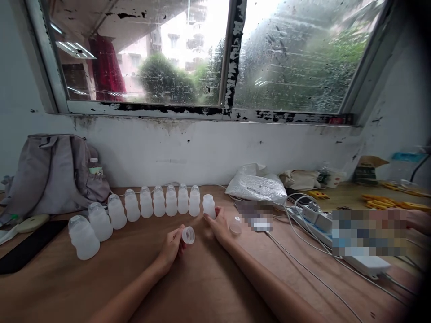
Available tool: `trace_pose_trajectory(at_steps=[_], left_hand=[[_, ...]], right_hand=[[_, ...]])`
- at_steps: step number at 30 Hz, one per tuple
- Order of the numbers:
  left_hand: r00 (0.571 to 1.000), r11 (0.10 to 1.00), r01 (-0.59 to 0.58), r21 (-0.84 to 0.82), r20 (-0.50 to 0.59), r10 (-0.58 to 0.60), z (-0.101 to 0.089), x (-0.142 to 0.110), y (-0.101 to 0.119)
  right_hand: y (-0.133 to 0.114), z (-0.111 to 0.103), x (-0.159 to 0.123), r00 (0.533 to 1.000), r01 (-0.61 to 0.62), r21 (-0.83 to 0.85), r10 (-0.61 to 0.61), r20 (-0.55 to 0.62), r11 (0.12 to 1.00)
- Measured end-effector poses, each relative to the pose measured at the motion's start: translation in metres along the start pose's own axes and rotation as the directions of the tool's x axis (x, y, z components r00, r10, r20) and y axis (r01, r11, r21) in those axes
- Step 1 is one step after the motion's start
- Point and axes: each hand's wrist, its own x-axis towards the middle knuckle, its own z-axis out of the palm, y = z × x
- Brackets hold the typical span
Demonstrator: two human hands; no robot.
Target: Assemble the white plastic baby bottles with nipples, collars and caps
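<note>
My left hand [172,247] pinches a small translucent screw ring [188,235] just above the wooden table [202,287]. My right hand [217,224] is wrapped round the base of an open white plastic bottle [209,206] that stands on the table at the right end of a curved row of capped bottles [144,204]. A clear dome cap [235,225] lies on the table just right of my right hand.
A grey backpack [50,172] leans on the wall at the left, with a dark flat object [27,246] in front of it. A white plastic bag [256,185], a power strip [336,233] with white cables, and yellow tools [393,202] fill the right side. Another person's arm [417,220] shows at far right.
</note>
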Motion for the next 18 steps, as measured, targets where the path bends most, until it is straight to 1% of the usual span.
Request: trace_pose_trajectory(at_steps=[2, 3, 4, 5, 7, 9, 11, 14, 17, 18], left_hand=[[1.000, 0.999, -0.008, -0.035, -0.017, 0.007, 0.000, 0.000, 0.002], [1.000, 0.998, -0.012, -0.061, -0.029, 0.010, 0.000, 0.000, 0.003], [0.999, 0.996, -0.014, -0.091, -0.044, 0.010, 0.000, 0.000, 0.005], [0.998, 0.992, -0.015, -0.125, -0.061, 0.007, 0.000, -0.001, 0.006], [0.996, 0.982, 0.001, -0.187, -0.092, -0.018, 0.001, -0.001, 0.007], [0.991, 0.969, 0.038, -0.242, -0.113, -0.067, 0.000, -0.001, 0.008], [0.983, 0.948, 0.092, -0.305, -0.123, -0.135, -0.001, 0.001, 0.006], [0.964, 0.901, 0.153, -0.405, -0.141, -0.227, -0.005, 0.008, 0.000], [0.933, 0.871, 0.172, -0.460, -0.208, -0.294, -0.008, 0.014, -0.009], [0.923, 0.861, 0.186, -0.473, -0.217, -0.319, -0.009, 0.015, -0.010]], right_hand=[[-0.004, -0.005, -0.004, 0.999, -0.044, 0.048, 0.045, -0.008, 0.998], [-0.007, -0.007, -0.006, 0.998, -0.064, 0.092, 0.064, 0.007, 0.994], [-0.010, -0.009, -0.008, 0.998, -0.062, 0.136, 0.058, 0.038, 0.989], [-0.013, -0.011, -0.010, 0.997, -0.035, 0.165, 0.024, 0.068, 0.986], [-0.018, -0.015, -0.014, 0.988, 0.062, 0.194, -0.088, 0.130, 0.979], [-0.022, -0.018, -0.018, 0.963, 0.133, 0.195, -0.173, 0.206, 0.972], [-0.023, -0.021, -0.020, 0.930, 0.170, 0.202, -0.224, 0.290, 0.965], [-0.020, -0.023, -0.021, 0.889, 0.207, 0.199, -0.269, 0.370, 0.958], [-0.014, -0.025, -0.024, 0.857, 0.192, 0.220, -0.273, 0.437, 0.956], [-0.012, -0.026, -0.024, 0.839, 0.197, 0.227, -0.284, 0.463, 0.954]])
